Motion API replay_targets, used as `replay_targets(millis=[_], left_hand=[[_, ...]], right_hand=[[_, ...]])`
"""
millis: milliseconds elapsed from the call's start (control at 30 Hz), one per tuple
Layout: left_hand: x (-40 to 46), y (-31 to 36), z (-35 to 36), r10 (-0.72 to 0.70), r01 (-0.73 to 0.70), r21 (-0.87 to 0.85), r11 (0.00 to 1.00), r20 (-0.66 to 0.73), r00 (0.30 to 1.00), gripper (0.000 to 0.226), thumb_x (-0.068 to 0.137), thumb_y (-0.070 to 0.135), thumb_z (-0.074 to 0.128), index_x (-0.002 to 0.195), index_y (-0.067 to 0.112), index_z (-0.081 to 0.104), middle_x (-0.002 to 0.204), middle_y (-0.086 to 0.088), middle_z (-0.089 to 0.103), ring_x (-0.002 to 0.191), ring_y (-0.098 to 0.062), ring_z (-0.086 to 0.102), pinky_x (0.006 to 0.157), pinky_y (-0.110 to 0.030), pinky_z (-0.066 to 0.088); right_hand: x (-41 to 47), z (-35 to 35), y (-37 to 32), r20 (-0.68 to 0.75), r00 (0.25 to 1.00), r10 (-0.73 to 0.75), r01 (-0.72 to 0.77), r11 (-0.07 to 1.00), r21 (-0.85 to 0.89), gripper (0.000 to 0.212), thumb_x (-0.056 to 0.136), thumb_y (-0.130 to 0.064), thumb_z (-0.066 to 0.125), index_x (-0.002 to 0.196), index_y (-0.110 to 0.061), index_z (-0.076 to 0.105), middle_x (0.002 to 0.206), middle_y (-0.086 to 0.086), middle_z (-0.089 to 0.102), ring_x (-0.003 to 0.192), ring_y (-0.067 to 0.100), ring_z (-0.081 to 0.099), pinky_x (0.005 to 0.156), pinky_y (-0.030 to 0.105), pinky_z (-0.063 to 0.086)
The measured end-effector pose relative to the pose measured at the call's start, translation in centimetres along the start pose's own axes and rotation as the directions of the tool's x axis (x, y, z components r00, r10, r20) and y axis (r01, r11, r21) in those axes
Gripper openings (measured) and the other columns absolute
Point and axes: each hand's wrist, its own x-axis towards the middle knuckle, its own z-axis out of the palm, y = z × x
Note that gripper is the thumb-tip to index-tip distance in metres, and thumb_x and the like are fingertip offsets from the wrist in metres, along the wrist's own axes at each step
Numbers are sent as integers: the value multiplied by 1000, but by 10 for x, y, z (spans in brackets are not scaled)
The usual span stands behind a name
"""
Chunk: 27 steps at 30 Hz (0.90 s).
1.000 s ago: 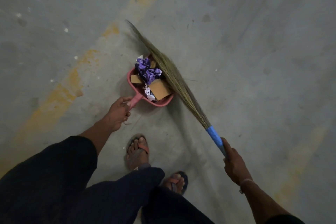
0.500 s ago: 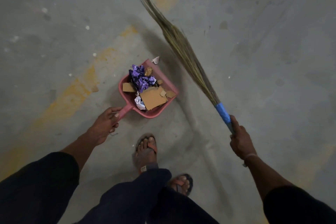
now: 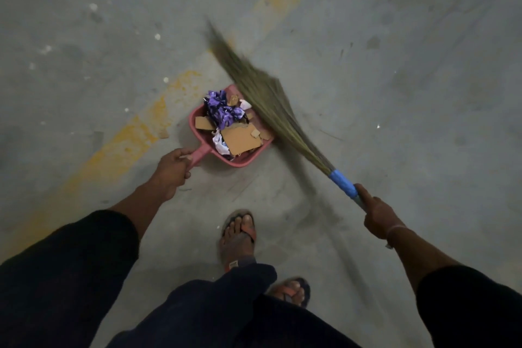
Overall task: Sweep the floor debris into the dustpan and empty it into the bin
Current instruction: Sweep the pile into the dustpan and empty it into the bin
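Observation:
A pink dustpan lies on the grey concrete floor, and my left hand grips its handle. Inside it sit crumpled purple paper, cardboard scraps and a bit of white paper. My right hand grips the blue-wrapped handle of a grass broom. The blurred bristles lie across the dustpan's open right edge, touching the debris there.
A worn yellow painted line runs diagonally across the floor left of the dustpan, with a small cardboard chip on it. White specks dot the floor at upper left. My sandalled feet stand just behind the dustpan.
The broom has swung left from beside the dustpan onto its open edge. A small white scrap that lay just outside the pan is now inside it.

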Motion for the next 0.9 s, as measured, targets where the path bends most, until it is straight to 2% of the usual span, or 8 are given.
replay_targets(millis=[100,233,367,467,567,733,800,900], left_hand=[[0,5,18,-8,8,-17,1000,6,1000,28,95,5,49,115,20,61,104,-18,69,52,-16,41,36,-13,23],[-15,7,32,22,-19,-50,999,58,998,22,99,7,48,111,22,59,105,-19,61,54,-15,43,35,-14,24],[-45,24,46,76,-68,-84,994,103,992,20,103,9,47,118,18,55,107,-17,57,52,-13,44,34,-13,24],[-76,48,57,118,-103,-110,989,135,984,16,104,10,46,113,19,55,110,-18,60,47,-9,45,33,-15,26],[-117,81,70,137,-120,-116,986,151,979,19,105,9,44,104,25,54,103,-12,66,51,-12,43,34,-15,27],[-187,129,81,187,-164,-128,978,188,964,18,104,8,43,109,21,54,99,-10,66,53,-14,41,34,-15,26],[-220,146,82,204,-183,-115,976,209,956,17,104,9,44,114,19,53,100,-10,66,54,-14,40,34,-14,26],[-283,178,78,223,-207,-90,974,241,945,17,103,12,47,116,19,55,103,-13,66,54,-14,39,35,-14,26]], right_hand=[[-14,-1,15,12,1000,-27,27,1000,8,88,89,4,49,160,-35,14,121,20,55,102,36,56,93,40,45],[-43,-4,32,-50,997,-53,55,997,45,86,91,3,53,160,-31,16,113,18,55,97,32,56,87,40,43],[-78,-16,43,-102,994,-34,44,994,99,87,87,6,55,159,-30,22,110,19,54,95,37,56,81,35,39],[-104,-35,46,-128,991,33,-13,988,152,88,83,4,53,157,-35,26,109,19,54,96,40,56,80,34,41],[-142,-65,46,-124,980,155,-134,977,165,88,84,-2,49,152,-50,22,113,12,52,100,35,56,88,47,49],[-218,-117,61,-160,955,250,-204,944,259,76,86,-7,49,146,-49,32,116,8,54,107,36,56,99,51,42],[-253,-131,76,-163,946,282,-203,902,382,67,83,-9,50,139,-44,41,108,10,60,99,36,61,96,51,45],[-321,-159,97,-121,941,315,-192,795,575,59,74,-20,58,129,-38,52,88,14,62,77,33,60,80,44,51]])
